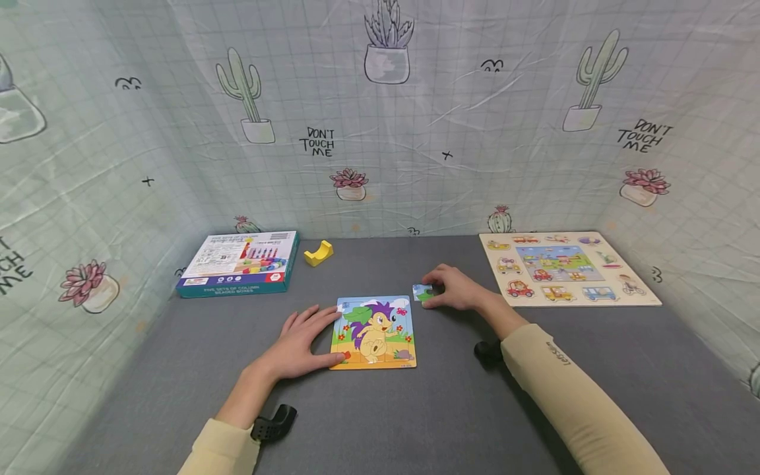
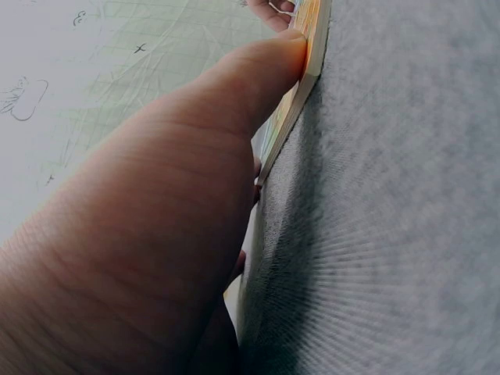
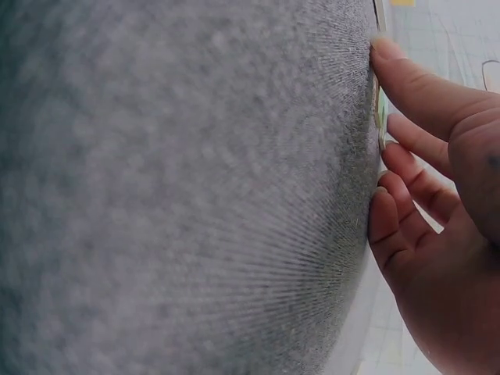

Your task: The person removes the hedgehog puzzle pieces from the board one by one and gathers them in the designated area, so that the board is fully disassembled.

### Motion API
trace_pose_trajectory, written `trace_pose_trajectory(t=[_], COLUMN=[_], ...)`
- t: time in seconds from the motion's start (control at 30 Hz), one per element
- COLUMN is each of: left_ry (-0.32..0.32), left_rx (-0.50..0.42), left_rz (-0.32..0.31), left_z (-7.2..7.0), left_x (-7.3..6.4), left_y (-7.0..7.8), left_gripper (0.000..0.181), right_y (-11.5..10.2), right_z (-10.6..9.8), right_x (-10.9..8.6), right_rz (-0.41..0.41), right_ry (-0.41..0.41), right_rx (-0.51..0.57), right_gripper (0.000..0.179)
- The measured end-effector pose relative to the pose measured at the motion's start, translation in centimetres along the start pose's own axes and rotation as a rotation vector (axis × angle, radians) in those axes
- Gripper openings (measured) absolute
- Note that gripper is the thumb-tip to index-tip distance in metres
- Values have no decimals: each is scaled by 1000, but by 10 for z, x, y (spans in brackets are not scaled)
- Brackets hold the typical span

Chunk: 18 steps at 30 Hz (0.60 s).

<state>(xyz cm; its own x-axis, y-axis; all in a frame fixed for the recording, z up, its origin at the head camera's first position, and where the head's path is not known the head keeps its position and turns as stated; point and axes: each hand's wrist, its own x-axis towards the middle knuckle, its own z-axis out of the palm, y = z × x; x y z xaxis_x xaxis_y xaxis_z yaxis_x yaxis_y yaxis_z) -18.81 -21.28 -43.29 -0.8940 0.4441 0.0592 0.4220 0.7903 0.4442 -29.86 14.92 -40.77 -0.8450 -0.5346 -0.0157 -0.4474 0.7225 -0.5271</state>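
A square jigsaw puzzle [image 1: 375,336] with a purple-haired hedgehog picture lies flat on the grey table in front of me. My left hand [image 1: 301,343] rests along its left side, fingers stretched out. Its thumb [image 2: 269,66] lies on the board's lower left edge, and the fingertips reach the upper left corner. Just beyond the puzzle's upper right corner, my right hand [image 1: 454,288] pinches a small blue and green puzzle piece [image 1: 420,292] between thumb and fingers, low at the tabletop. The fingers cover the right part of that piece.
At the back left lies a teal and white box [image 1: 240,264], with a curved yellow block [image 1: 318,253] beside it. A wooden vehicle puzzle board [image 1: 570,270] lies at the back right. A patterned cloth [image 1: 415,119] hangs behind and on both sides.
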Motion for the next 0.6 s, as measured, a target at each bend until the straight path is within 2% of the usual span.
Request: trace_pose_trajectory(t=[0.6], left_ry=[3], left_rx=[-10], left_rz=[1], left_z=[1], left_x=[-1], left_y=[1], left_gripper=[86], right_y=[-5], right_z=[0], right_x=[-1], right_rz=[-12], right_ry=[2], right_rx=[-18], right_gripper=[51])
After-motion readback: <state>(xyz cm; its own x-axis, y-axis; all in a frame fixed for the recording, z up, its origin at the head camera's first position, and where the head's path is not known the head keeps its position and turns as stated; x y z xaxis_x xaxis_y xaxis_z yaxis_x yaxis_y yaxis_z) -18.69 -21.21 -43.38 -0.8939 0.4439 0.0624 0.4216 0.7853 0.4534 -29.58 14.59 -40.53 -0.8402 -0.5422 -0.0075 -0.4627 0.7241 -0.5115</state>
